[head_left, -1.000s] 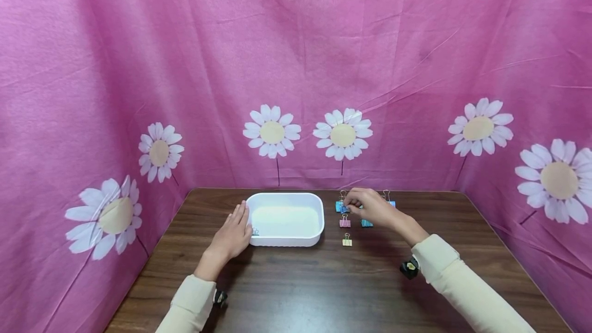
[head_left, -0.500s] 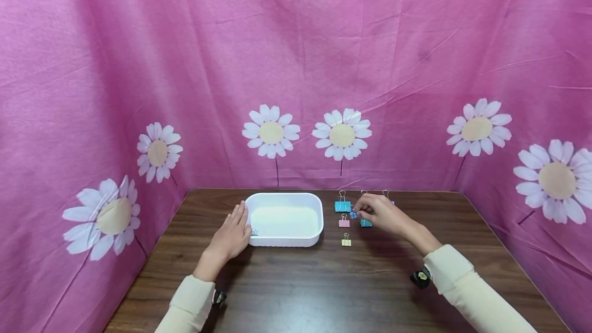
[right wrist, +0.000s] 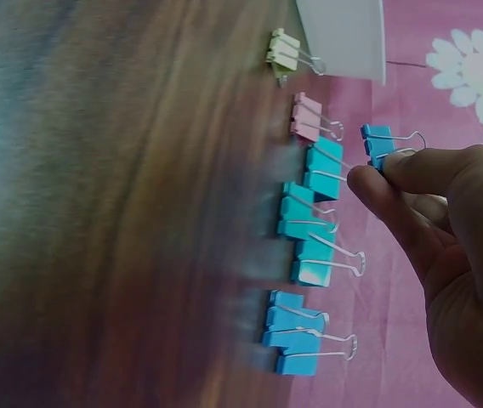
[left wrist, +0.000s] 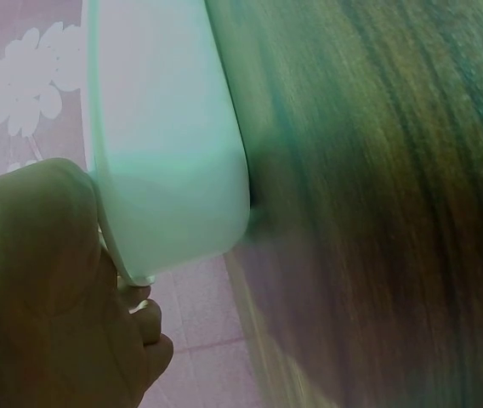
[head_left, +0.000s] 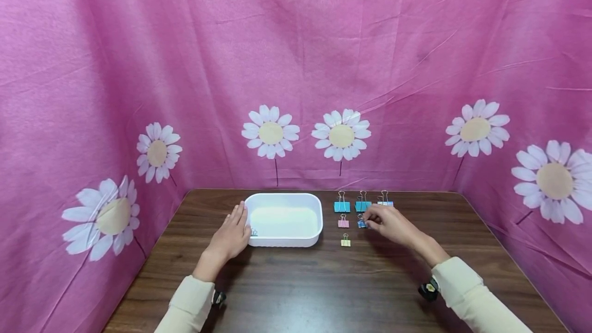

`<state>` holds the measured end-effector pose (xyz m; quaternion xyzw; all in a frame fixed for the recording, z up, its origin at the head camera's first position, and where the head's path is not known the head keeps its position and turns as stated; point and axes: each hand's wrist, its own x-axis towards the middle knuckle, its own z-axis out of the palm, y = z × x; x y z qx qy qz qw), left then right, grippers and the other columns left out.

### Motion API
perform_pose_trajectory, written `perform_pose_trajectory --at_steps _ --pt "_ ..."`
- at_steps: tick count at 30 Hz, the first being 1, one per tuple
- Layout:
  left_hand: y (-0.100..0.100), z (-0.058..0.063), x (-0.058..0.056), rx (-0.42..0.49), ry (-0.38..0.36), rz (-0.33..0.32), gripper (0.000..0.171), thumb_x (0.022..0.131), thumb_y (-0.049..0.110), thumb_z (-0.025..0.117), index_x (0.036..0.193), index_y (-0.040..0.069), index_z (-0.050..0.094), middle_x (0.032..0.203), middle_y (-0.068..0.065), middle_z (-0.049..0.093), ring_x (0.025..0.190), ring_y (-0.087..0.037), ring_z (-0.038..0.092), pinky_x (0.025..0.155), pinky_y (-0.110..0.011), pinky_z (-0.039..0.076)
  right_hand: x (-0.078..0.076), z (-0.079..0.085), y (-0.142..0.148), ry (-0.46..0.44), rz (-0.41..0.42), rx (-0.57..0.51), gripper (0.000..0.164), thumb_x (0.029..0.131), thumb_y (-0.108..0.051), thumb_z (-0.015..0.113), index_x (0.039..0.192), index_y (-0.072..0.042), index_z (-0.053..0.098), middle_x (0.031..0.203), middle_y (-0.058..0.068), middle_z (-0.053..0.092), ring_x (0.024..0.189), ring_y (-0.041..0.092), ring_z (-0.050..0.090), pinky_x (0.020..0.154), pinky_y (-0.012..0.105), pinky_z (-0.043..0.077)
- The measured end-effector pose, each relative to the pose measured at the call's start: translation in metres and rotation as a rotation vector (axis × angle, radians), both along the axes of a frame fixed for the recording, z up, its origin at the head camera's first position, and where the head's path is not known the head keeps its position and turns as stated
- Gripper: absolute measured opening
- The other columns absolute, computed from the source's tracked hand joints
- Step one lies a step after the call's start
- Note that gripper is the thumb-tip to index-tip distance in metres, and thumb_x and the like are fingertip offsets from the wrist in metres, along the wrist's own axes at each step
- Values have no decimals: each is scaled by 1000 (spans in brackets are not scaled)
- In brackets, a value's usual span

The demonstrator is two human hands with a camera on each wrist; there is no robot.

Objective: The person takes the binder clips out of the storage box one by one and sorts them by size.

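Note:
A small blue binder clip [right wrist: 378, 146] is pinched between thumb and fingers of my right hand [head_left: 393, 225], off the table in the right wrist view. Below it stand a pink clip [head_left: 343, 224], a yellow clip [head_left: 346, 243] and several teal and blue binder clips, including a large teal clip [head_left: 341, 207] in the back row. My left hand [head_left: 229, 235] rests with straight fingers against the left rim of a white tray [head_left: 284, 242]. Inside the tray's near left corner lies a small clip [head_left: 254, 232], partly hidden by the rim. My right hand covers some clips in the head view.
The wooden table [head_left: 287, 292] ends at a pink curtain [head_left: 296, 66] printed with daisies, which hangs behind and along both sides. The back row of clips [head_left: 363, 206] stands close to the table's far edge, right of the tray.
My right hand has moved right and slightly nearer with the small blue clip, from in front of the left large teal clip to below the middle one. My left hand and the tray have stayed put.

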<state>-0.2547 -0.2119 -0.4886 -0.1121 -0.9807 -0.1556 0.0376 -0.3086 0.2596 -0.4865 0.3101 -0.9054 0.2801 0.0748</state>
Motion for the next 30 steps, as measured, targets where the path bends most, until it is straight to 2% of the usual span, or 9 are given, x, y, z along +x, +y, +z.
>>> perform_pose_trajectory --at_steps 13,18,25,30 --pt "1 0 -1 -2 9 -4 59 110 16 44 159 -15 33 173 -29 25 161 -47 26 132 -60 27 9 -23 9 4 -18 -9 15 90 2 79 93 -12 75 91 1 75 81 3 67 72 24 63" --pt "0 0 0 -1 4 -4 59 111 17 43 160 -15 33 173 -29 25 161 -47 26 132 -61 28 11 -31 10 20 -40 17 15 90 -2 80 92 -16 76 90 -5 75 82 2 65 73 26 62" --pt "0 1 -2 -9 3 -5 59 111 17 42 160 -15 32 173 -30 25 161 -48 26 132 -61 27 14 -39 11 98 -51 45 13 88 -5 83 90 -17 77 90 -8 76 86 13 72 80 38 64" --pt "0 0 -2 -6 10 -5 59 110 16 43 159 -15 33 173 -30 25 161 -48 27 132 -60 27 15 -40 12 76 -108 61 10 88 -12 85 88 -19 77 88 -10 76 86 13 73 81 40 64"
